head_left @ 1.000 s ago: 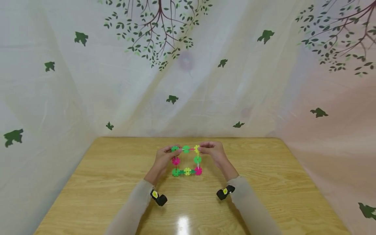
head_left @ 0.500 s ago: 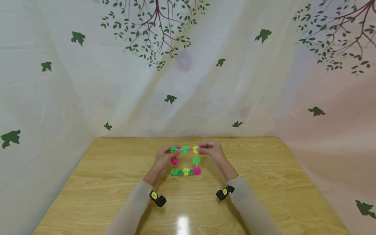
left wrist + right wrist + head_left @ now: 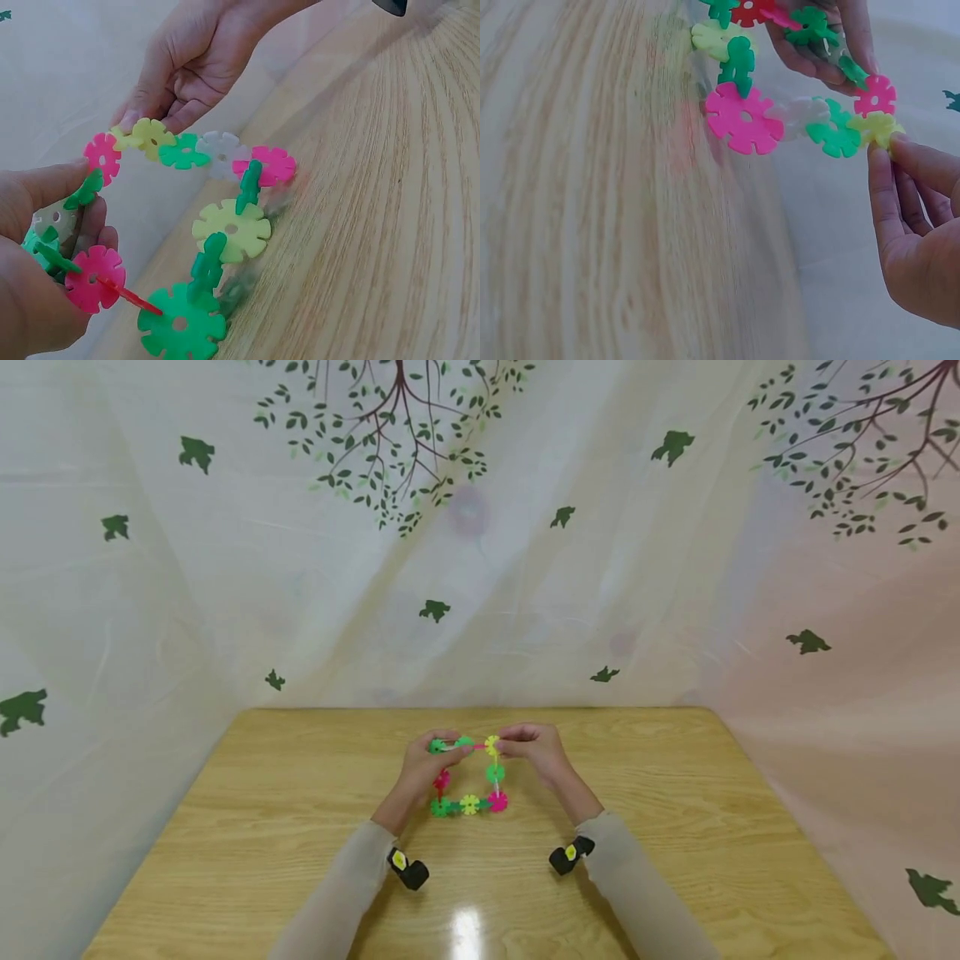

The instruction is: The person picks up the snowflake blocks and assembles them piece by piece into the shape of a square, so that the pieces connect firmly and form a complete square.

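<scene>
Both hands hold a square ring of interlocked snowflake discs in green, pink, yellow and white. My left hand grips the far left side, thumb along the top row and fingers behind it, partly hiding the green and white discs there. At the far right corner, my right hand pinches a yellow disc between thumb and fingertips. The near side hangs lower, with a pink disc at its right corner and a green disc at its left. The left wrist view shows this side close over the wood.
The wooden table extends around the hands. A pale curtain with printed leaves and branches stands behind it and along both sides. Each sleeved wrist wears a small black camera.
My left hand has shifted right along the top row, its thumb now farther toward the right corner. The ring's left side has skewed, and the right hand has moved slightly left, still pinching the yellow disc.
</scene>
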`<action>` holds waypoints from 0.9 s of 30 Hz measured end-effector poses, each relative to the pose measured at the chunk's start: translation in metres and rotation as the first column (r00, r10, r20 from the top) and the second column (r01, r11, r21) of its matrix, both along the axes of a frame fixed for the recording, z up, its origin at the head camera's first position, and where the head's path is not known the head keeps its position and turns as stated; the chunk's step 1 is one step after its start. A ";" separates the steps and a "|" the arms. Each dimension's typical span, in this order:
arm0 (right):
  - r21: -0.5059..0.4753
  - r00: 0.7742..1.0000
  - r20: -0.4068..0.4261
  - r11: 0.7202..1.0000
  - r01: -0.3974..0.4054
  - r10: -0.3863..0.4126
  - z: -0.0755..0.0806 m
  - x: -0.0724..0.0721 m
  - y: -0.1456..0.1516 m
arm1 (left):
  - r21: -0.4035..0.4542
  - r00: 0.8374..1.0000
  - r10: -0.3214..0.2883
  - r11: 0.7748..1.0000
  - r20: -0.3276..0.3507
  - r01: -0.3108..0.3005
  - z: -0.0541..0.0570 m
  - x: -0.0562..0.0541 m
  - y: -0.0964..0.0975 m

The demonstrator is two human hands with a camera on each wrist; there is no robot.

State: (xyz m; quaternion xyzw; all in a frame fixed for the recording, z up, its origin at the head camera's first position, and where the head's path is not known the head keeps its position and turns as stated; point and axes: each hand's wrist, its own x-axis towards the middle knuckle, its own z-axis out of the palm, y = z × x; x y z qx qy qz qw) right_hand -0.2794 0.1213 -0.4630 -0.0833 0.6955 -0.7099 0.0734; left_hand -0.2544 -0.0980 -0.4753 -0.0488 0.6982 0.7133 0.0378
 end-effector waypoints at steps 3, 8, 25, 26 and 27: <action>0.003 1.000 0.005 1.000 0.010 -0.010 0.000 0.000 -0.002 | -0.002 1.000 0.001 1.000 -0.003 -0.001 0.000 0.000 0.000; -0.015 1.000 0.009 1.000 0.014 -0.014 -0.001 -0.001 -0.004 | 0.003 1.000 -0.004 1.000 -0.027 0.004 0.001 -0.001 0.001; 0.062 0.998 0.046 0.997 -0.037 0.034 -0.003 -0.006 0.003 | -0.127 0.986 -0.145 0.983 -0.084 0.134 -0.003 0.002 -0.018; 0.066 0.998 0.050 0.997 -0.038 0.035 -0.003 -0.006 0.004 | -0.129 0.985 -0.148 0.982 -0.084 0.137 -0.003 0.002 -0.021; 0.070 0.998 0.052 0.997 -0.037 0.033 -0.003 -0.007 0.004 | -0.124 0.986 -0.146 0.983 -0.080 0.135 -0.004 0.003 -0.024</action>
